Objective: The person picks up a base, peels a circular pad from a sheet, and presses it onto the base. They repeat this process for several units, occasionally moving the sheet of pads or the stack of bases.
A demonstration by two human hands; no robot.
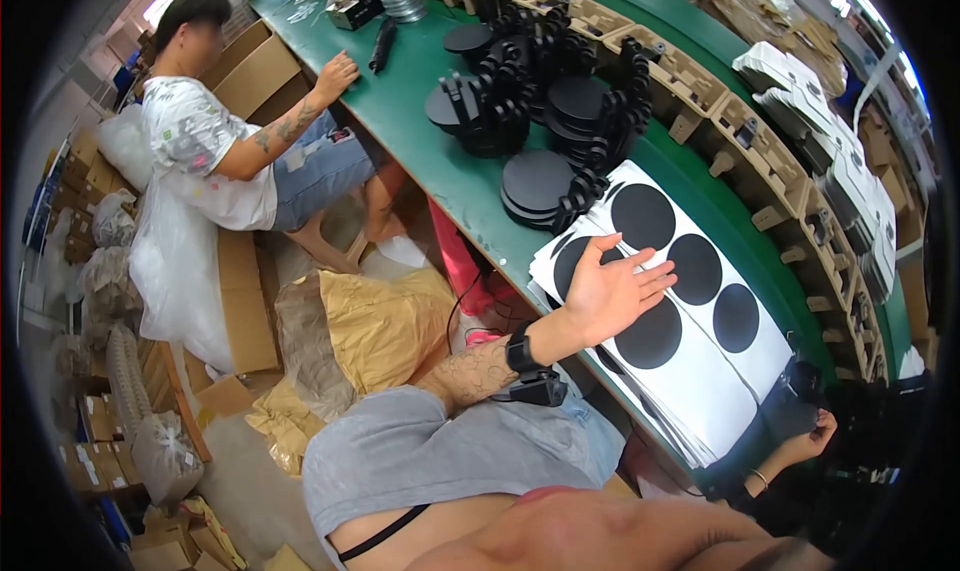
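Left hand point(612, 293) spread open, palm up, fingers just over white sheets point(690, 341) printed with black discs; right hand point(812, 433) low at right edge, curled against dark box point(785, 411), grip impossible to tell. Long green counter point(420, 121) carrying everything, curving away. Sheets stacked at near edge of counter, overhanging slightly; probably light, thin and floppy, slick-faced, easily creased, best lifted flat from a corner or long edge. Beyond them, black round bases point(537, 183) with ribbed necks, likely stiff plastic. Cardboard trays point(700, 81) along far rim. Another person point(215, 141) seated left, hand on counter.
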